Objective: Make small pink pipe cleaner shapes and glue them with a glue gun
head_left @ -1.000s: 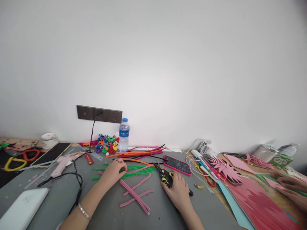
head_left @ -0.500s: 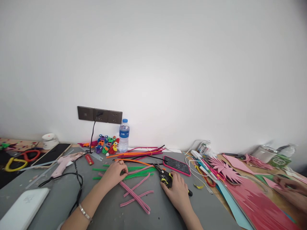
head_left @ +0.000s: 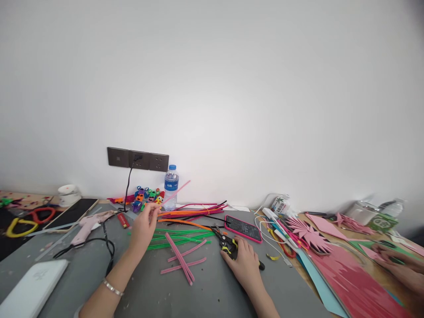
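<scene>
Head view: left hand (head_left: 145, 225), fingertips pinched closed, has newly raised one pink pipe cleaner (head_left: 180, 188) towards two o'clock, separating it from the crossed stems (head_left: 179, 259); right hand (head_left: 245, 265) curls loosely around pliers (head_left: 227, 243).

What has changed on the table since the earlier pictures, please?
The left hand has lifted a pink pipe cleaner off the green ones, up and leftward. The pink pile has shifted slightly left and away. The right hand still holds the pliers.
</scene>
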A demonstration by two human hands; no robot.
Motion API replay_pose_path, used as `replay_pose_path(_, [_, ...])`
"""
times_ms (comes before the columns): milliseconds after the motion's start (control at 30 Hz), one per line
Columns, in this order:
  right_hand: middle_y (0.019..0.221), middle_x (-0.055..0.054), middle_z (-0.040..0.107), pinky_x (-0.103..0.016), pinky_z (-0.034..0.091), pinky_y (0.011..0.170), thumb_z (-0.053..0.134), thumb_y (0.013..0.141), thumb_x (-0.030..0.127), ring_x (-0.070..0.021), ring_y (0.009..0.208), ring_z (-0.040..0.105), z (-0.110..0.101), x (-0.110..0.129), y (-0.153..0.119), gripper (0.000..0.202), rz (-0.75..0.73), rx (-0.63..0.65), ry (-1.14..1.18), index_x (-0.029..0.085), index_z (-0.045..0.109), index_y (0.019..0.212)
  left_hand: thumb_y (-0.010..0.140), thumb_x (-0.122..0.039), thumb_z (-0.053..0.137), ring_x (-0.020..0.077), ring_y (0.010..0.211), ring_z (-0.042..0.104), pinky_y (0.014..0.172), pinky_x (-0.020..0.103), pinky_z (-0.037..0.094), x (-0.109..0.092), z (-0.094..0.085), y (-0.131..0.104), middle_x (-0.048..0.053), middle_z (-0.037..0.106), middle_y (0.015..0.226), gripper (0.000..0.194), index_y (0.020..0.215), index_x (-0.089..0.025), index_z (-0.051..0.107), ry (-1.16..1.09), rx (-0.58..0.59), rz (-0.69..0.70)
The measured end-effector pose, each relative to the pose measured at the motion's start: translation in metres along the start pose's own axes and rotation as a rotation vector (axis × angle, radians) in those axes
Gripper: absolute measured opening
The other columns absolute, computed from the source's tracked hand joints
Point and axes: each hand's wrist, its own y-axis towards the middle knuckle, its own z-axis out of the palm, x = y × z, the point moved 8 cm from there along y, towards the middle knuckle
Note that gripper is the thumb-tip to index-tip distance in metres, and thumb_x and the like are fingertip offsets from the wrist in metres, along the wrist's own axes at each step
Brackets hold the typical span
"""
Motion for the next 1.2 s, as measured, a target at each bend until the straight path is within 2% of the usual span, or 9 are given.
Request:
replay_pose_path(100, [0.119,-0.013,0.059,-0.043,0.037,0.09,0.056,0.078,0.043,-0.032,0.11,0.053,0.0,0.001,0.0,0.042,-0.016,-0.011,-0.003,0.021,0.052,0.113,0.087,-0.039,0.052,0.0206,0.078,0.067,0.07,0.03,0.052,0.002,-0.026,-0.001,0.005,0.068,0.084,0.02,0.096,-0.021,0.054,-0.4,-0.294,-0.099])
replay_pose_path(200, [0.121,-0.013,0.059,-0.045,0.036,0.092,0.055,0.08,0.043,-0.0324,0.112,0.052,0.001,0.002,-0.001,0.042,-0.026,-0.004,0.0,0.02,0.052,0.116,0.081,-0.04,0.062,0.0213,0.092,0.066,0.08,0.03,0.051,0.011,-0.033,0.001,0.005,0.07,0.084,0.029,0.102,-0.019,0.058,-0.612,-0.408,-0.187])
replay_pose_path(367, [0.124,-0.016,0.057,-0.051,0.032,0.097,0.059,0.079,0.038,-0.0352,0.114,0.049,-0.008,0.013,-0.002,0.045,-0.055,-0.061,-0.011,0.016,0.052,0.118,0.069,-0.043,0.073,0.0182,0.07,0.067,0.065,0.028,0.054,0.026,-0.014,0.004,0.002,0.068,0.076,0.032,0.085,-0.018,0.063,-0.838,-0.268,-0.384])
replay_pose_path(500, [0.127,-0.012,0.056,-0.057,0.023,0.105,0.051,0.087,0.032,-0.0314,0.117,0.049,-0.025,0.055,-0.01,0.033,-0.238,-0.113,0.161,0.022,0.053,0.119,0.072,-0.042,0.071,0.0155,0.058,0.064,0.056,0.025,0.052,0.021,-0.011,0.001,-0.003,0.066,0.062,0.028,0.082,-0.021,0.056,-0.941,-0.277,-0.398])
replay_pose_path(700, [0.117,-0.009,0.062,-0.04,0.041,0.097,0.047,0.092,0.024,-0.024,0.113,0.054,-0.035,0.135,-0.023,0.025,-0.48,0.158,0.583,0.024,0.055,0.116,0.079,-0.033,0.066,0.0049,0.034,0.038,0.041,0.018,0.038,0.032,0.007,0.002,-0.009,0.049,0.043,0.023,0.07,-0.019,0.051,-1.217,-0.183,-0.563])
replay_pose_path(833, [0.112,-0.004,0.063,-0.032,0.044,0.092,0.062,0.085,0.019,-0.0205,0.106,0.056,-0.016,0.186,-0.04,0.03,-0.711,0.381,0.649,0.024,0.057,0.113,0.076,-0.036,0.071,0.006,0.04,0.043,0.04,0.017,0.036,0.026,0.017,0.001,-0.007,0.051,0.047,0.029,0.068,-0.018,0.049,-1.19,-0.072,-0.536])
replay_pose_path(1000, [0.094,-0.002,0.064,-0.028,0.044,0.08,0.059,0.083,0.006,-0.0191,0.092,0.055,0.01,0.202,-0.047,0.021,-0.815,0.329,0.537,0.024,0.065,0.091,0.073,-0.045,0.072,0.01,0.048,0.054,0.046,0.019,0.044,0.013,0.024,-0.004,-0.002,0.063,0.059,0.033,0.073,-0.018,0.053,-1.025,0.024,-0.466])
replay_pose_path(1100, [0.088,-0.001,0.063,-0.026,0.043,0.076,0.053,0.082,-0.002,-0.0178,0.087,0.054,0.013,0.19,-0.041,0.029,-0.758,0.314,0.55,0.023,0.065,0.085,0.077,-0.051,0.066,0.0194,0.075,0.067,0.069,0.029,0.054,0.007,0.008,-0.001,0.006,0.07,0.084,0.034,0.084,-0.02,0.055,-0.846,-0.071,-0.327])
replay_pose_path(1200, [0.085,0.0,0.062,-0.026,0.043,0.075,0.051,0.079,-0.005,-0.0174,0.083,0.054,0.011,0.177,-0.036,0.031,-0.701,0.32,0.575,0.023,0.065,0.082,0.084,-0.051,0.057,0.0238,0.116,0.056,0.099,0.036,0.044,-0.007,-0.021,0.001,0.011,0.062,0.12,0.031,0.093,-0.021,0.056,-0.626,-0.26,-0.101])
